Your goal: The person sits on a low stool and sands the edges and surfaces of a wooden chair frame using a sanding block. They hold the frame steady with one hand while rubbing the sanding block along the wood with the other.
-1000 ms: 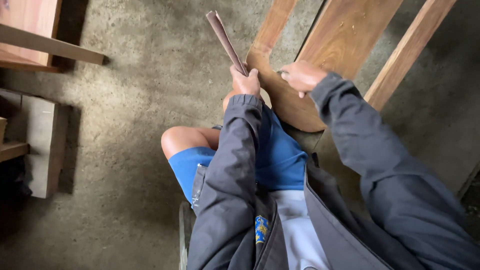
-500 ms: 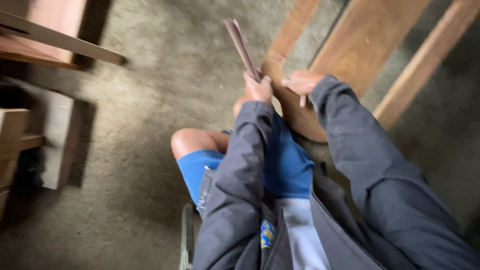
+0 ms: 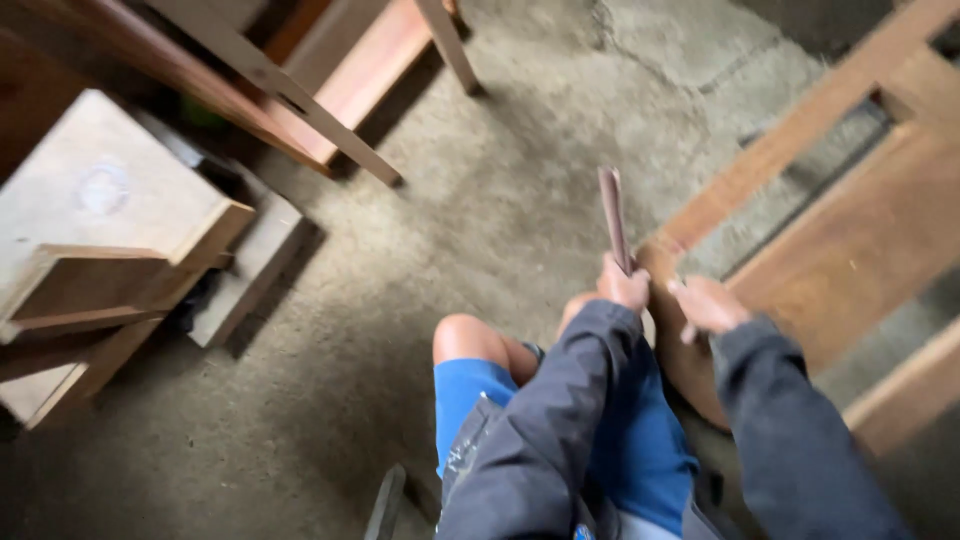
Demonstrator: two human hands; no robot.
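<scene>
Closest in, a person sits low, knees bent, in blue shorts point(image 3: 470, 395) and a dark grey jacket point(image 3: 560, 440) whose sleeves run forward to both hands. The left hand point(image 3: 624, 285) is curled tight around the lower end of a thin, flat brown strip point(image 3: 612, 215), which stands nearly upright out of the fist, tilted slightly away. Just beside it, the right hand point(image 3: 708, 305) rests on the rounded wooden edge point(image 3: 680, 360) of a furniture frame; its fingers are bent down against the wood, though the blur keeps me from telling whether they pinch anything. The two hands are near each other but apart, with the curved wood between and below them.

That frame point(image 3: 860, 230) is warm brown timber, a broad panel set between straight rails, leaning across the right side of the room.

Underfoot is a rough grey concrete floor point(image 3: 400, 300), dusty and mottled, with a crack point(image 3: 650, 50) running across it farther off. A narrow dark bar point(image 3: 385, 505) lies on the floor by the person's seat.

To the left, stacked wooden boxes and boards point(image 3: 110, 250) sit in shadow against the floor. Beyond them, reddish planks and slim slats point(image 3: 330, 90) lean at angles toward the far end, one slat's foot set on the concrete.
</scene>
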